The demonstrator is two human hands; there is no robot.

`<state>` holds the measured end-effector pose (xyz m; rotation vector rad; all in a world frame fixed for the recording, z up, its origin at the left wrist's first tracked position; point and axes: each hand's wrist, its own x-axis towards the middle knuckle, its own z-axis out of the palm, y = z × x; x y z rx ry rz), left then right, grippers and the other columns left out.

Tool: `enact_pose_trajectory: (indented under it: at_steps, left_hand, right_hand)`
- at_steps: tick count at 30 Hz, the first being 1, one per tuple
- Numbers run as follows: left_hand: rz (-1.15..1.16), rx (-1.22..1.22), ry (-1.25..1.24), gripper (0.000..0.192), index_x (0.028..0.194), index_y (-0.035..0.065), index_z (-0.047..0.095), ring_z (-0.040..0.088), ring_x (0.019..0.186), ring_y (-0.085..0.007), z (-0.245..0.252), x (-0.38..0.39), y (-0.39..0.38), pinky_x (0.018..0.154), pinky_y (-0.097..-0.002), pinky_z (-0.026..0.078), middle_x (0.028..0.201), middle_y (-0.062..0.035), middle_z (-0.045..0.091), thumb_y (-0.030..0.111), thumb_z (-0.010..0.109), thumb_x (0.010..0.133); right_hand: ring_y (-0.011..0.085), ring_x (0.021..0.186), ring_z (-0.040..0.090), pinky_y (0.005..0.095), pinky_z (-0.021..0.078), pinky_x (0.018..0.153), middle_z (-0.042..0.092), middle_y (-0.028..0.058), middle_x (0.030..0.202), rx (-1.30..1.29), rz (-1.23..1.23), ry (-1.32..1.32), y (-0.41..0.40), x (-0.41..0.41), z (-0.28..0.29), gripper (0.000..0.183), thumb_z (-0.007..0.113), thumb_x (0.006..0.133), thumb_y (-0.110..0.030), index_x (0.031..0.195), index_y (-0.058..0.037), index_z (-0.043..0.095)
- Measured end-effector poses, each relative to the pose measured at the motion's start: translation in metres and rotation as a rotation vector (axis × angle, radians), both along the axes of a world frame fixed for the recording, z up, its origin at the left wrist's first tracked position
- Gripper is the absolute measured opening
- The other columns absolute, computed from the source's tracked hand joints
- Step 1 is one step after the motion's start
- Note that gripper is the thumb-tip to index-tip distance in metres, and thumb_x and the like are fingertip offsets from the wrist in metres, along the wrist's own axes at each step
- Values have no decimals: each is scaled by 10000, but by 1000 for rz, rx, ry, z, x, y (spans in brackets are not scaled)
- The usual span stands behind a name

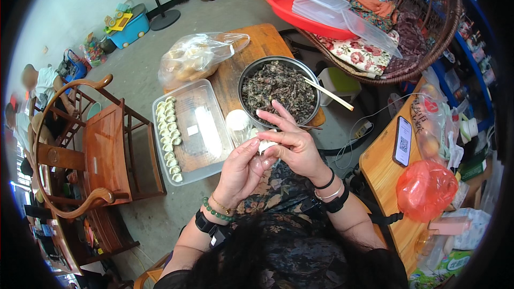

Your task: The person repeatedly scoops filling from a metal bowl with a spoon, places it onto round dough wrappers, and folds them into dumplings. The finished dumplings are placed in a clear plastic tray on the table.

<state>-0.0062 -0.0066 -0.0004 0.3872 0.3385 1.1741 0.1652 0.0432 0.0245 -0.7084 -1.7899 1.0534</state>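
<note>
Between my left hand and my right hand is a small white dumpling, pinched by the fingertips of both. Just beyond my hands, a round stack of white dough wrappers lies in clear plastic. A metal bowl of dark chopped filling stands past my right hand, with wooden chopsticks resting over its right rim. To the left, a clear plastic tray holds folded dumplings in a column along its left side.
A plastic bag of round items sits at the back of the wooden table. At left stands a wooden chair. A side table at right bears a phone and a red bag. Two people sit far left.
</note>
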Motion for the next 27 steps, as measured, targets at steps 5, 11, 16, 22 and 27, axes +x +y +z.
enact_pose_trajectory:
  at_steps: [5,11,16,22,27]
  left_hand:
    - [23,-5,1,415,1408,-59,489,621,1115,-185,-4,3,-2,984,-359,512,1253,-139,634,182,496,1070]
    - [-1,19,-144,428,1431,-61,467,633,1093,-199,-20,0,-3,983,-361,523,1279,-148,623,188,472,1082]
    - [127,-98,50,435,1432,-69,460,649,1099,-221,15,6,-3,983,-344,528,1281,-153,623,207,451,1097]
    - [72,61,-9,447,1441,-52,459,631,1155,-216,-10,0,-4,1025,-337,506,1314,-135,608,229,470,1094]
    - [97,103,29,450,1448,-37,461,615,1170,-190,-18,1,-5,1013,-314,503,1302,-114,616,209,521,1075]
  right_hand:
    - [350,1526,280,475,261,1211,667,94,1357,46,34,37,2,2,-13,172,801,845,-147,1014,-122,813]
    - [345,1522,295,462,301,1184,635,123,1397,189,-18,-106,3,2,-15,228,821,826,-153,1050,-113,805]
    - [303,1433,442,372,470,1056,540,148,1494,-31,-8,4,-8,-3,-7,510,828,804,-94,1293,-61,687]
    - [175,1149,637,262,533,824,613,160,1393,53,-48,-6,-12,-4,-10,455,744,831,27,1276,-37,675]
    - [153,1049,670,247,540,775,647,158,1341,137,-173,-4,-18,-16,-18,376,690,823,72,1182,-37,709]
